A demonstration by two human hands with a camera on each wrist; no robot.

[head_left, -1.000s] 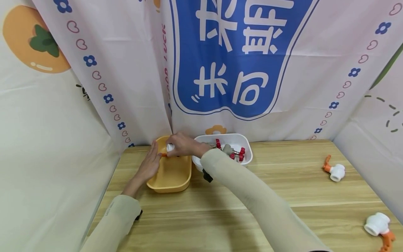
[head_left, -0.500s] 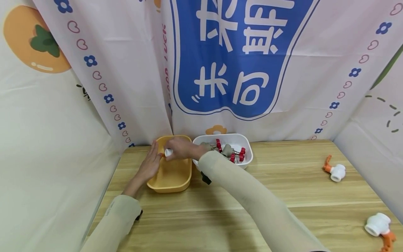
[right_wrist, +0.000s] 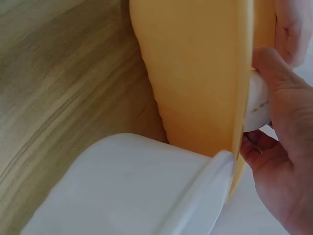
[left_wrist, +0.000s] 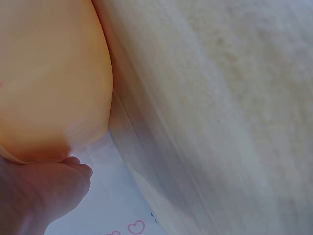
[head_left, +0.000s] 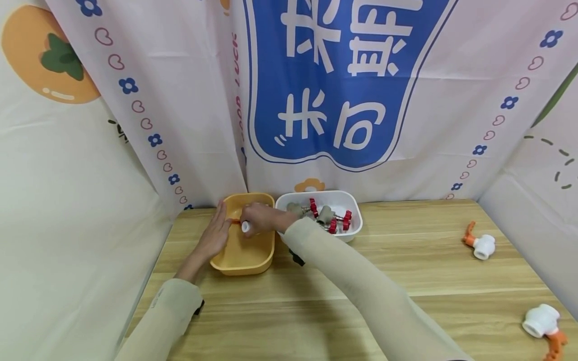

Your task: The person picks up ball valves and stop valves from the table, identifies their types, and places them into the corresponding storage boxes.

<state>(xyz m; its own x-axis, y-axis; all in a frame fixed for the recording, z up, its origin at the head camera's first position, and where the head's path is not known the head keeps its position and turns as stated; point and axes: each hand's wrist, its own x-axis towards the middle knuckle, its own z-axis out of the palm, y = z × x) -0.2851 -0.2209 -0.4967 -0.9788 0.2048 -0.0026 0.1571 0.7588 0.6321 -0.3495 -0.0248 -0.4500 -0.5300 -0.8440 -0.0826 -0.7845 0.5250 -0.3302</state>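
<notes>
In the head view a white plastic pipe valve, its orange lever pointing left, is inside the yellow basin. My right hand grips the white body, thumb and fingers around it, as the right wrist view also shows. My left hand holds the basin's left rim, thumb on the inner side, close to the lever's end. In the left wrist view its fingertips lie against the basin's edge. Much of the valve is hidden behind my right hand.
A white basin stands right beside the yellow one, holding several grey metal valves with red handles. Two more white valves with orange levers lie on the wooden table: one at the back right, another at the front right. Printed cloth hangs behind.
My right hand has shifted slightly down and turned within the yellow basin, the white valve's end moving down with it. My left hand has stayed at the rim.
</notes>
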